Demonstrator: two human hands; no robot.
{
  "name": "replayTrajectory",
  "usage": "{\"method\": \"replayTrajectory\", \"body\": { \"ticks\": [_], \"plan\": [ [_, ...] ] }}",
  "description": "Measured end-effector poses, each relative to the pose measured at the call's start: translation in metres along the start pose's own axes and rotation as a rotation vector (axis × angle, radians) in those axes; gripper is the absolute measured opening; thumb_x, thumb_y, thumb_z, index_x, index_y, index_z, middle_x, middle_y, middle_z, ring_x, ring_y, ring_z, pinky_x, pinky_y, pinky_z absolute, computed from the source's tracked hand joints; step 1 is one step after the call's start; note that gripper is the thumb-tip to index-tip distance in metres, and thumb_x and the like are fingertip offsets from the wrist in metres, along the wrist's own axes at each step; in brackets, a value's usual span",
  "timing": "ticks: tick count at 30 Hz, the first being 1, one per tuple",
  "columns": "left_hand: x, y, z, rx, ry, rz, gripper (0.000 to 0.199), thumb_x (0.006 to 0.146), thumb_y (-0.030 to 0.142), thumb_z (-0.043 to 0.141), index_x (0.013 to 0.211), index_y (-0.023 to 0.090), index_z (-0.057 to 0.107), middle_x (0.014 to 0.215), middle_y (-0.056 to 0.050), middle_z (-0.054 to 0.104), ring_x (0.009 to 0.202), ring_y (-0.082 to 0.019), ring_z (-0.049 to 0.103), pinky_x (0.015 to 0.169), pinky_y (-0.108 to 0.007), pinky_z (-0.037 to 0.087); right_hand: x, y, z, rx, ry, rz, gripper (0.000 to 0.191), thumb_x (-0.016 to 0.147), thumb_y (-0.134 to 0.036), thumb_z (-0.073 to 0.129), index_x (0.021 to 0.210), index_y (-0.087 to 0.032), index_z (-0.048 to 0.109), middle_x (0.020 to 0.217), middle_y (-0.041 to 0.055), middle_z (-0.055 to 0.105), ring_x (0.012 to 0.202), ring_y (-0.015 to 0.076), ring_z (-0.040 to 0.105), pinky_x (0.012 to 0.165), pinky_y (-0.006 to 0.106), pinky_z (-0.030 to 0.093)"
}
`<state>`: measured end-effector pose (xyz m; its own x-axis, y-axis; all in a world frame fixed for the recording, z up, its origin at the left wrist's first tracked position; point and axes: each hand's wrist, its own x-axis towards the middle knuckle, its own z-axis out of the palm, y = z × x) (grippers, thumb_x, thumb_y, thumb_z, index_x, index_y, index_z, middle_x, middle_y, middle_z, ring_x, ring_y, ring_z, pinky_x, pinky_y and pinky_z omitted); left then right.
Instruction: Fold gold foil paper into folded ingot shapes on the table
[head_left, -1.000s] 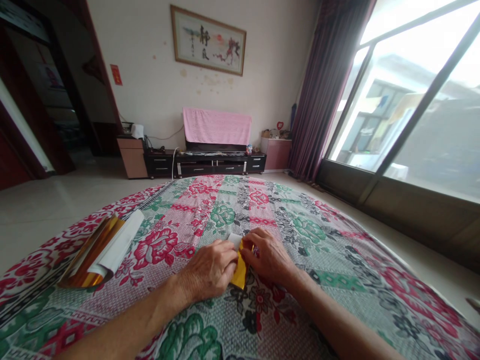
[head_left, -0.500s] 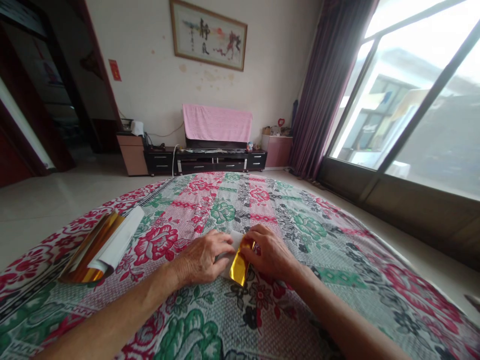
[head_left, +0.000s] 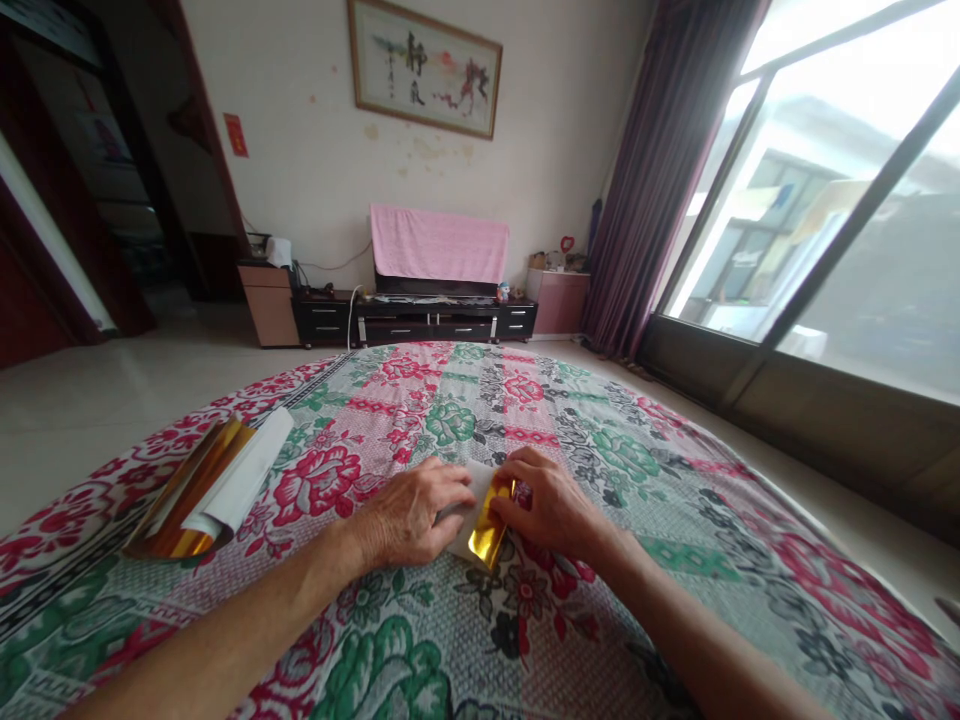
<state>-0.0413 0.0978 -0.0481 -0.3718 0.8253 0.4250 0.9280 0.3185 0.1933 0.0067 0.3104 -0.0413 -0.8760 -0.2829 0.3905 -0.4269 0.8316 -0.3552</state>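
Gold foil paper (head_left: 486, 541) is lying on the tablecloth (head_left: 465, 385), well inside its far edge, its long axis running toward that edge and leaning right. The right hand (head_left: 549, 503) is sitting nearer the foil, thumb touching it, whether pinching one cannot tell; the left hand (head_left: 417, 512) is resting at the adjoining white paper (head_left: 481, 480), thumb and fingers parted.

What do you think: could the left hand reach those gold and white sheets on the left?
Probably yes: between the left hand and the gold and white sheets I see just patterned cloth, though the hand is at the small gold-and-white piece.
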Motion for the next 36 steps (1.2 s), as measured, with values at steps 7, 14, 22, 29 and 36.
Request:
{"method": "replayTrajectory", "body": {
  "ticks": [7, 14, 22, 29, 36],
  "plan": [
    [-0.0004, 0.0009, -0.0005, 0.020, -0.009, -0.009, 0.022, 0.080, 0.019, 0.048, 0.094, 0.019, 0.065, 0.103, -0.008, 0.063, 0.088, -0.021, 0.054, 0.077, -0.038, 0.045, 0.0008, -0.0018, 0.0017, -0.013, -0.010, 0.021, 0.014, 0.073, -0.027, 0.062, 0.084, -0.019, 0.063, 0.089, 0.0051, 0.056, 0.082, 0.0149, 0.052, 0.077, 0.029, 0.044],
    [0.0000, 0.0014, -0.0003, 0.009, -0.004, -0.014, 0.022, 0.080, 0.019, 0.049, 0.094, 0.019, 0.065, 0.103, -0.008, 0.063, 0.088, -0.021, 0.054, 0.076, -0.038, 0.045, 0.0018, -0.0036, 0.0015, -0.027, -0.010, 0.030, 0.012, 0.074, -0.027, 0.062, 0.083, -0.018, 0.063, 0.088, 0.0048, 0.056, 0.082, 0.0148, 0.051, 0.077, 0.029, 0.043],
    [-0.0006, -0.0048, 0.0010, -0.058, -0.016, -0.033, 0.024, 0.077, 0.019, 0.052, 0.096, 0.019, 0.066, 0.107, -0.008, 0.063, 0.093, -0.021, 0.056, 0.080, -0.039, 0.045, 0.0015, -0.0028, 0.0024, -0.024, -0.006, 0.018, 0.013, 0.074, -0.028, 0.062, 0.083, -0.019, 0.062, 0.088, 0.0050, 0.056, 0.082, 0.0152, 0.052, 0.077, 0.030, 0.044],
    [-0.0001, -0.0072, -0.0017, -0.114, -0.030, -0.040, 0.028, 0.072, 0.019, 0.055, 0.099, 0.018, 0.064, 0.109, -0.008, 0.063, 0.096, -0.021, 0.056, 0.085, -0.039, 0.043, -0.0001, -0.0022, 0.0017, -0.017, 0.001, 0.001, 0.013, 0.074, -0.026, 0.062, 0.085, -0.020, 0.062, 0.091, 0.0052, 0.056, 0.084, 0.0155, 0.052, 0.079, 0.031, 0.044],
    [-0.0002, -0.0074, -0.0004, -0.100, -0.036, -0.050, 0.027, 0.074, 0.019, 0.053, 0.098, 0.017, 0.065, 0.108, -0.009, 0.063, 0.093, -0.021, 0.057, 0.083, -0.037, 0.044, 0.0006, -0.0015, 0.0036, -0.028, -0.005, 0.014, 0.014, 0.074, -0.026, 0.062, 0.085, -0.019, 0.062, 0.090, 0.0049, 0.055, 0.082, 0.0148, 0.051, 0.077, 0.030, 0.043]
  ]
}}
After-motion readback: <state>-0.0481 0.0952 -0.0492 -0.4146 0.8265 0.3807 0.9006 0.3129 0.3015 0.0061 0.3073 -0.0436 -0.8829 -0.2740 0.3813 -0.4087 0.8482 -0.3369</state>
